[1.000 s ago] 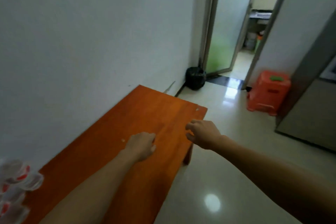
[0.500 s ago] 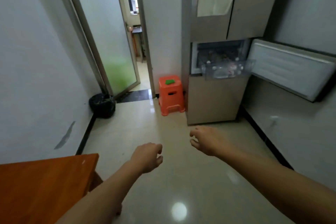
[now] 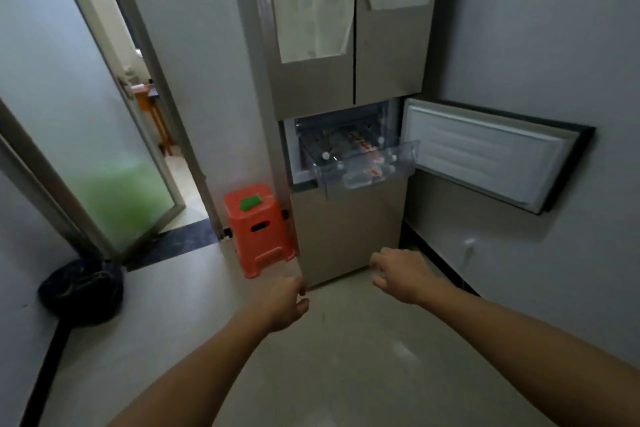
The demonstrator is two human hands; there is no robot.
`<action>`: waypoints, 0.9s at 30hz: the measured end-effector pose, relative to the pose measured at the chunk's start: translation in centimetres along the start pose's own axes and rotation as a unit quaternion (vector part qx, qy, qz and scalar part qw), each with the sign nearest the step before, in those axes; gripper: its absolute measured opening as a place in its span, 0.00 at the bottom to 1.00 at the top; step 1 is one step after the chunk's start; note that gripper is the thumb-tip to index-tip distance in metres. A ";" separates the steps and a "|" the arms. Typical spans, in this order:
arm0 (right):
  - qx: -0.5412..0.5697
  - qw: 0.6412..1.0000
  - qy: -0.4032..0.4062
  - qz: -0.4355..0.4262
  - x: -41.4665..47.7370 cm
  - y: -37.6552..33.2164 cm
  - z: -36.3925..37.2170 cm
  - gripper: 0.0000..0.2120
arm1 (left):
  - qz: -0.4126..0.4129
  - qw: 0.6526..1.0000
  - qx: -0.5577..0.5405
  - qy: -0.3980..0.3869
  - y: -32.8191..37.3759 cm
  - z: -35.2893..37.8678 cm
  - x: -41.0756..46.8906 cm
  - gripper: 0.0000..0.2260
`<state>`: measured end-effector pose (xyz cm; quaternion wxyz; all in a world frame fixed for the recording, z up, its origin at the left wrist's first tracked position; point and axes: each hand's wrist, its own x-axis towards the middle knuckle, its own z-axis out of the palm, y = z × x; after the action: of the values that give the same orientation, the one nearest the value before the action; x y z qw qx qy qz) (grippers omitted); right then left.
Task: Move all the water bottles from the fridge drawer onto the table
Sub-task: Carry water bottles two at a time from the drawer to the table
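Note:
A clear plastic fridge drawer [image 3: 401, 163] sticks out of the beige fridge [image 3: 346, 80] straight ahead. Several water bottles [image 3: 367, 172] with white caps and red-and-white labels lie inside it. Both my arms reach forward over the floor, well short of the fridge. My left hand [image 3: 284, 303] hangs with loosely curled fingers and holds nothing. My right hand [image 3: 401, 272] is likewise loosely curled and holds nothing. The table is out of view.
The fridge compartment door [image 3: 491, 156] stands swung open to the right along the wall. An orange plastic stool [image 3: 258, 229] stands left of the fridge. A black bag [image 3: 81, 291] sits on the floor beside a frosted glass door [image 3: 86, 135].
My view has turned right, away from the orange table and towards the fridge, which is closer now. Both hands stayed empty and moved along in front of me.

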<state>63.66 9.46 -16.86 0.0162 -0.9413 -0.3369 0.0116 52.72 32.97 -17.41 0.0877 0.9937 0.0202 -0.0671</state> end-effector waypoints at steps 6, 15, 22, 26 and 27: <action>0.033 0.998 0.024 0.048 8.7 5.9 -1.4 0.13 | 0.037 0.999 0.015 -0.001 -1.4 -4.5 13.5 0.09; 0.061 0.996 0.030 0.065 23.3 17.8 0.5 0.14 | 0.037 0.999 0.020 -0.001 -0.6 -4.2 30.8 0.10; 0.121 0.989 0.069 0.045 36.2 24.9 -1.2 0.13 | -0.026 0.999 -0.012 0.021 -1.2 -6.7 42.2 0.08; 0.152 0.987 0.036 0.034 43.7 26.2 -1.6 0.15 | -0.064 0.997 -0.035 0.027 -2.2 -7.0 46.4 0.08; 0.157 0.987 0.032 0.029 45.4 26.2 -1.5 0.15 | -0.071 0.996 -0.040 0.031 -2.7 -7.0 47.4 0.08</action>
<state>115.40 18.06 -16.87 0.1745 -0.9364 -0.3027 0.0343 100.41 38.19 -17.56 0.1220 0.9870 0.0960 -0.0416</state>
